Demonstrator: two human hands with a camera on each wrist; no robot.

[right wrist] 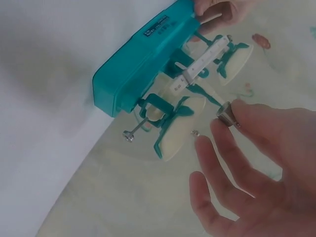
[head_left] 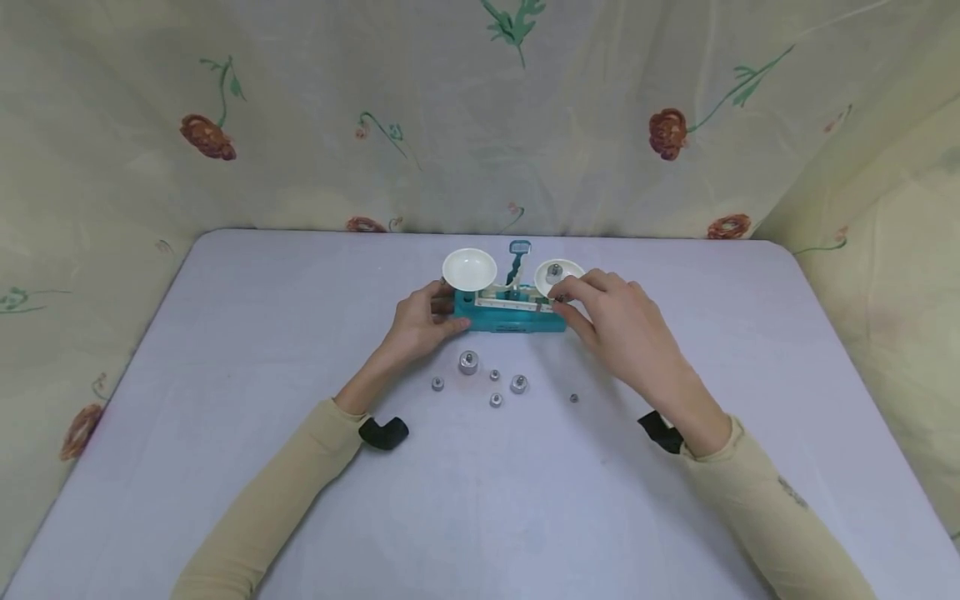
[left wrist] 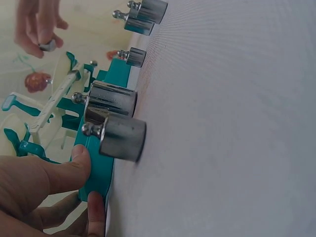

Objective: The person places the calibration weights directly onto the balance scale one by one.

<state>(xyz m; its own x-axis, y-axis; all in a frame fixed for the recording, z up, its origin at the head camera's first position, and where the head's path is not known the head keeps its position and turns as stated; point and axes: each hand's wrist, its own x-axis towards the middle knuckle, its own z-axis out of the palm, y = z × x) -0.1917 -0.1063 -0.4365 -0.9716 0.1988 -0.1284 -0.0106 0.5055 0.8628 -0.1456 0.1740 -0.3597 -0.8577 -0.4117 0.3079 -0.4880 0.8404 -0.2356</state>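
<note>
A teal balance scale with two white pans stands near the table's far edge. My left hand grips the left end of its base; in the left wrist view the thumb lies along the teal side. My right hand pinches a small metal weight between thumb and index finger, close by the right pan. Another metal weight sits in that pan. The left pan holds nothing and rides a little higher in the head view.
Several knobbed metal weights of different sizes stand on the table in front of the scale, the largest nearest it and a tiny one off to the right. A flower-patterned cloth hangs behind the white table.
</note>
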